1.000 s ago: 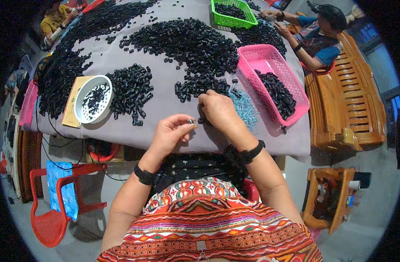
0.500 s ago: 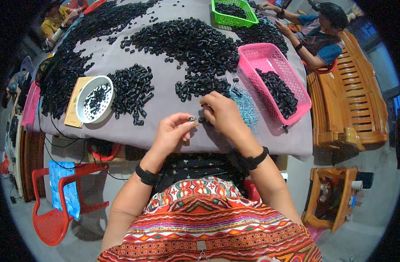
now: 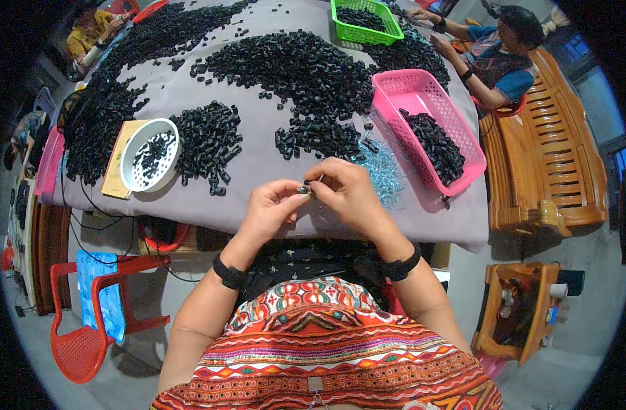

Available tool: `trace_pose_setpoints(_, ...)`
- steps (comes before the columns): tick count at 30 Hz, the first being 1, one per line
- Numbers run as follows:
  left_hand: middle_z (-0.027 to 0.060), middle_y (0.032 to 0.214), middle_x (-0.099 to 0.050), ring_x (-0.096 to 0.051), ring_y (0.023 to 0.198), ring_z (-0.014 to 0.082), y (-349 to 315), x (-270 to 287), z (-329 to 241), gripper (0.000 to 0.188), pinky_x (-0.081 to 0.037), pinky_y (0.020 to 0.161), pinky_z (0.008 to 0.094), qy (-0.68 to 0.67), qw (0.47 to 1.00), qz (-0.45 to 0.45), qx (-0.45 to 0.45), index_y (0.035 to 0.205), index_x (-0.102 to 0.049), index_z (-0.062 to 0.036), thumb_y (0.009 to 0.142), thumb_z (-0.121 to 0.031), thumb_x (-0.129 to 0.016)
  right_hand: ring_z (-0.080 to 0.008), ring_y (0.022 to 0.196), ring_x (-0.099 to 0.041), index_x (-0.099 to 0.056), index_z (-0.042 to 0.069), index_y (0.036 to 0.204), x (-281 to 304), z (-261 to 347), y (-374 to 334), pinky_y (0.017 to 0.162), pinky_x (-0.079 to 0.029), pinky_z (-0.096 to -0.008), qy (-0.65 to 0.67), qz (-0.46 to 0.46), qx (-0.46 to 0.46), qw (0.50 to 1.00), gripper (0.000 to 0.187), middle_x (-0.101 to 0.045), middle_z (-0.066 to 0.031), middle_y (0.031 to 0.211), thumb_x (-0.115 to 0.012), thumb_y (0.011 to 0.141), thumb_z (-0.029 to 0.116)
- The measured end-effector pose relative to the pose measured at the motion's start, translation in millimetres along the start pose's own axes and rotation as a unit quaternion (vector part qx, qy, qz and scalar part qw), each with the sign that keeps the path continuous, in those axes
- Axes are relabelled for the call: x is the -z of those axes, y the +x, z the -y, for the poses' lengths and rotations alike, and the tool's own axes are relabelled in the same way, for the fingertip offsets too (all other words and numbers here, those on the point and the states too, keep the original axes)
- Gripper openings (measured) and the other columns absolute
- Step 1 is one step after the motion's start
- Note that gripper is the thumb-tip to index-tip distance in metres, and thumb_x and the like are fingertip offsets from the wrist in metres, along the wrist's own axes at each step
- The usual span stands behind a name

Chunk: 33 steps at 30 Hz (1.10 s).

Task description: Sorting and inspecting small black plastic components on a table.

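Note:
My left hand (image 3: pixel 266 208) is closed, pinching a small black plastic piece (image 3: pixel 303 190) between thumb and forefinger. Fingertip to fingertip with it, my right hand (image 3: pixel 350 195) is closed too, gripping another small black piece at the same spot; the fingers partly cover both pieces. Just beyond lies a heap of black plastic pieces (image 3: pixel 320 137) on the grey tablecloth (image 3: pixel 258 154). Thin, clear bluish pins (image 3: pixel 381 171) are piled beside my right hand. A pink basket (image 3: pixel 473 160) to the right holds more black pieces. On the left, a white perforated bowl (image 3: pixel 173 167) contains tiny black parts.
Large black heaps (image 3: pixel 286 68) spread over the far table, near a green basket (image 3: pixel 368 31). Co-workers (image 3: pixel 504 68) sit at the far right and far left. A red chair (image 3: pixel 80 348) stands lower left, a wooden bench (image 3: pixel 552 150) at right, with cables (image 3: pixel 101 212) hanging at the table's left edge.
My right hand has drawn back from the black heap toward me and met the left, bringing its black piece against the one there. The left hand has barely moved.

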<state>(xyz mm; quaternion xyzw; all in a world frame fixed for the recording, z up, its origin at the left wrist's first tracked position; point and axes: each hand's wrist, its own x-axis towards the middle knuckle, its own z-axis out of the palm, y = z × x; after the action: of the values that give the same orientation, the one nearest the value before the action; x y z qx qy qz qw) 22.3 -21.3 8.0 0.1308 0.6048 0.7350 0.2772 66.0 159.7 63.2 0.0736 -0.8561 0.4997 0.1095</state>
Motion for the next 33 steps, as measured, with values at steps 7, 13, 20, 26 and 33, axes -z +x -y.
trace_pose_setpoints(7, -0.002, 0.076, -0.065, -0.052, 0.056, 0.0024, -0.7, -1.0, 1.8, 0.015, -0.04, 0.049, 0.0172, 0.014, 1.0, 0.008, -0.014, 0.103, -0.069, -0.0027, 0.091, -0.011, -0.07, -0.0072, 0.07, -0.063, -0.069, -0.001, 0.098, 2.8, -18.7, -3.4, 0.063, -0.051, -0.023, 0.068, 0.023, -0.078, 0.994, 0.011, -0.068, -0.0023, 0.085, -0.064, 0.088, 0.001)
trace_pose_setpoints(13, -0.0022, 0.077, -0.065, -0.052, 0.058, 0.0026, 0.2, -0.1, 5.8, 0.017, -0.041, 0.05, 0.018, 0.048, 0.999, 0.014, -0.012, 0.104, -0.069, -0.0024, 0.09, -0.011, -0.072, -0.0069, 0.071, -0.064, -0.068, -0.001, 0.098, 3.3, -17.9, -5.8, 0.064, -0.052, -0.0223, 0.087, 0.032, -0.077, 0.993, 0.011, -0.068, -0.0023, 0.084, -0.065, 0.088, 0.001)
trace_pose_setpoints(20, -0.0043, 0.076, -0.064, -0.052, 0.06, 0.0017, -1.4, -3.0, 3.9, 0.017, -0.041, 0.052, 0.0188, 0.067, 0.997, 0.012, -0.024, 0.103, -0.069, -0.0013, 0.089, -0.01, -0.071, -0.0093, 0.071, -0.063, -0.069, 0.0, 0.096, 3.7, -4.0, -4.9, 0.064, -0.051, -0.0247, -0.006, 0.027, -0.007, 1.0, 0.011, -0.067, -0.0047, 0.084, -0.067, 0.085, 0.004)
trace_pose_setpoints(26, -0.0043, 0.077, -0.063, -0.053, 0.06, 0.0033, -0.9, 0.0, 7.2, 0.015, -0.042, 0.053, 0.0198, 0.081, 0.996, 0.022, -0.023, 0.103, -0.07, -0.0042, 0.089, -0.011, -0.072, -0.0227, 0.072, -0.066, -0.068, 0.001, 0.093, 3.8, -0.5, -5.6, 0.065, -0.052, -0.0317, -0.026, 0.034, 0.011, 0.999, 0.012, -0.066, -0.0123, 0.084, -0.065, 0.082, 0.005)
trace_pose_setpoints(33, -0.0043, 0.078, -0.064, -0.053, 0.062, 0.0032, -0.8, -0.9, 5.0, 0.015, -0.042, 0.054, 0.0195, 0.078, 0.997, 0.021, 0.002, 0.101, -0.07, -0.004, 0.089, -0.013, -0.073, -0.0151, 0.071, -0.064, -0.069, 0.001, 0.096, 10.8, 3.1, -8.2, 0.064, -0.051, -0.027, -0.034, 0.022, 0.027, 0.999, 0.013, -0.065, -0.0082, 0.083, -0.066, 0.084, 0.004)
